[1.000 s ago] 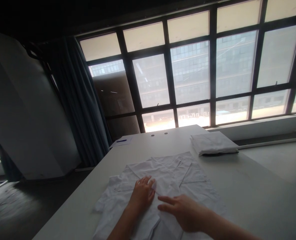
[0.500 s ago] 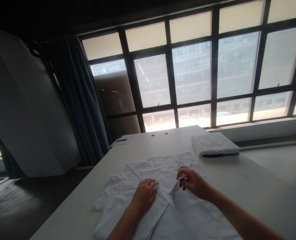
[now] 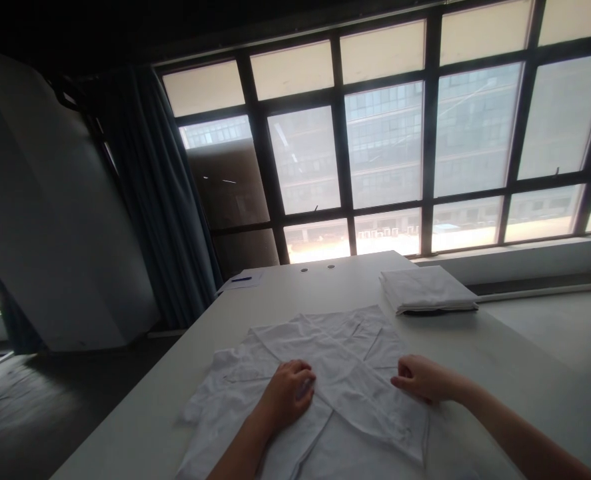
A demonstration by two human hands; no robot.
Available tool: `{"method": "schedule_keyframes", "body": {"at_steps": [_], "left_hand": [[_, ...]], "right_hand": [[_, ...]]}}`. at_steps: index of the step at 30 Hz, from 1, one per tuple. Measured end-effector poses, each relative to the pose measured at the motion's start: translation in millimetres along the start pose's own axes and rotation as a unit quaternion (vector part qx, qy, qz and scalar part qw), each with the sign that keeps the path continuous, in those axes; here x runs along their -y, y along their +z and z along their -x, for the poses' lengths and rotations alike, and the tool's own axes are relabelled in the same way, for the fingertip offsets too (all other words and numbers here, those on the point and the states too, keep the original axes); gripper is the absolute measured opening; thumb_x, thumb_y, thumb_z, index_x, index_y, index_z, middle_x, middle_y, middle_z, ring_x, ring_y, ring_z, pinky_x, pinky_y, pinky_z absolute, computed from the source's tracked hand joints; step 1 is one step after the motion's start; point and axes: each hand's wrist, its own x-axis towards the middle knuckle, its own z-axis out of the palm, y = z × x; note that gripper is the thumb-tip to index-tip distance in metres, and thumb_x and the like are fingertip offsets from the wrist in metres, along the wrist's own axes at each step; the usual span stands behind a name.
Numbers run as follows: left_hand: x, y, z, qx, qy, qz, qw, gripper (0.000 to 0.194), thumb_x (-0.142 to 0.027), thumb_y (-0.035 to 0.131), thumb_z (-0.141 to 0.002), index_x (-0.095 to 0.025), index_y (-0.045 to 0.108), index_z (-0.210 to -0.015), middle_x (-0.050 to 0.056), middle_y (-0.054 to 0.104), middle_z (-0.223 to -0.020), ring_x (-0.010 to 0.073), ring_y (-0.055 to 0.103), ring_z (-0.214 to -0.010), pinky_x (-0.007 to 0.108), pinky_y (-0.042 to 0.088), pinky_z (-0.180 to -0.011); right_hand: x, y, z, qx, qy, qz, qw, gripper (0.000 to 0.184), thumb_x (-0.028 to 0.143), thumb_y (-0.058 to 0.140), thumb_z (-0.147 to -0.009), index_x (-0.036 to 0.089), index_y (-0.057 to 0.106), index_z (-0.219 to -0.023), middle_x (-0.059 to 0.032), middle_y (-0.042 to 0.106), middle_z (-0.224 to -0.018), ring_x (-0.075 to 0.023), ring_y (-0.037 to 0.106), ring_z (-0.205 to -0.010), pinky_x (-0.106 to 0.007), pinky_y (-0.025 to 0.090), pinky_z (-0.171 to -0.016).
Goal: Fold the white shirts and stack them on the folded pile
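Fingers of the right hand (image 3: 425,381) are curled close together over the right side of a thin white cloth garment (image 3: 345,357) with crossed front panels; I cannot tell whether cloth is caught between them. Fingers of the left hand (image 3: 289,393) are half open, loosely bent and resting on the middle of the garment, with a gap between thumb and forefinger and no clear grip.

So the garment lies under the left palm and mostly leftward from the right fingertips. Its visible length runs away from the wearer, tilted slightly right; the near end passes out of view. A diagonal panel edge slopes from beside the left hand down toward the lower right corner, which is nearer to the right hand.

Just beyond the right fingers, the garment's side edge meets a smooth white tabletop (image 3: 495,373), giving that arm sideways room. Ahead and well apart from both hands sits a folded white cloth stack (image 3: 428,288) with a dark underside, near 1 edge of the tabletop.
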Motion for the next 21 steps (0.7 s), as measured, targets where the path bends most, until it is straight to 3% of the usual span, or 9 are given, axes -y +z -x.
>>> {"method": "schedule_keyframes", "body": {"at_steps": [4, 8, 11, 13, 16, 19, 21], "left_hand": [[3, 3.4, 0, 0.012, 0.012, 0.028, 0.999, 0.018, -0.027, 0.062, -0.091, -0.029, 0.073, -0.106, 0.004, 0.069, -0.116, 0.0211, 0.064, -0.107, 0.035, 0.047, -0.100], [6, 4.4, -1, 0.024, 0.024, 0.032, 0.999, 0.017, -0.030, 0.060, -0.096, -0.028, 0.074, -0.105, 0.004, 0.071, -0.113, 0.0198, 0.065, -0.104, 0.032, 0.049, -0.097], [9, 1.9, -1, 0.040, 0.025, 0.038, 0.998, 0.016, -0.032, 0.062, -0.096, -0.029, 0.075, -0.106, 0.003, 0.071, -0.116, 0.0190, 0.066, -0.106, 0.030, 0.049, -0.097], [10, 0.4, 0, 0.047, 0.018, 0.040, 0.998, 0.016, -0.035, 0.066, -0.094, -0.029, 0.075, -0.106, 0.003, 0.071, -0.119, 0.0192, 0.066, -0.107, 0.030, 0.050, -0.098], [11, -0.2, 0, 0.042, 0.005, 0.036, 0.998, 0.018, -0.037, 0.068, -0.093, -0.028, 0.075, -0.106, 0.004, 0.071, -0.119, 0.0202, 0.066, -0.108, 0.030, 0.051, -0.097], [12, 0.2, 0, 0.039, 0.010, 0.032, 0.999, 0.019, -0.039, 0.066, -0.094, -0.028, 0.075, -0.107, 0.005, 0.071, -0.118, 0.0211, 0.067, -0.107, 0.032, 0.051, -0.096], [12, 0.4, -1, 0.037, 0.017, 0.031, 0.999, 0.021, -0.040, 0.065, -0.094, -0.029, 0.075, -0.110, 0.006, 0.071, -0.118, 0.0214, 0.067, -0.107, 0.033, 0.051, -0.097]], "right_hand": [[19, 16, 6, -0.037, -0.039, 0.127, 0.990, 0.037, 0.055, 0.061, -0.083, 0.019, 0.069, -0.086, -0.0105, 0.071, -0.091, -0.0249, 0.065, -0.083, -0.034, 0.047, -0.073], [35, 32, 11, -0.053, -0.072, 0.175, 0.980, 0.034, 0.045, 0.055, -0.088, 0.015, 0.069, -0.098, -0.0156, 0.068, -0.109, -0.0282, 0.066, -0.095, -0.036, 0.047, -0.081], [45, 35, 10, -0.057, -0.083, 0.150, 0.984, 0.024, 0.035, 0.050, -0.091, 0.017, 0.065, -0.092, -0.0142, 0.069, -0.101, -0.0266, 0.066, -0.092, -0.035, 0.046, -0.080], [51, 36, 8, -0.085, -0.080, 0.071, 0.991, 0.017, 0.032, 0.047, -0.091, 0.020, 0.060, -0.092, -0.0102, 0.069, -0.095, -0.0237, 0.065, -0.088, -0.033, 0.045, -0.078], [56, 37, 5, -0.098, -0.009, -0.118, 0.988, 0.015, 0.027, 0.047, -0.085, 0.023, 0.053, -0.098, -0.0026, 0.066, -0.085, -0.0190, 0.062, -0.078, -0.029, 0.045, -0.069], [57, 38, 3, -0.028, 0.069, -0.335, 0.939, 0.034, 0.026, 0.051, -0.077, 0.024, 0.051, -0.112, 0.0018, 0.062, -0.077, -0.0168, 0.061, -0.068, -0.026, 0.044, -0.060], [58, 37, 2, 0.008, 0.072, -0.417, 0.906, 0.044, 0.030, 0.055, -0.075, 0.025, 0.050, -0.118, 0.0033, 0.059, -0.074, -0.0164, 0.061, -0.065, -0.025, 0.044, -0.058]]}}
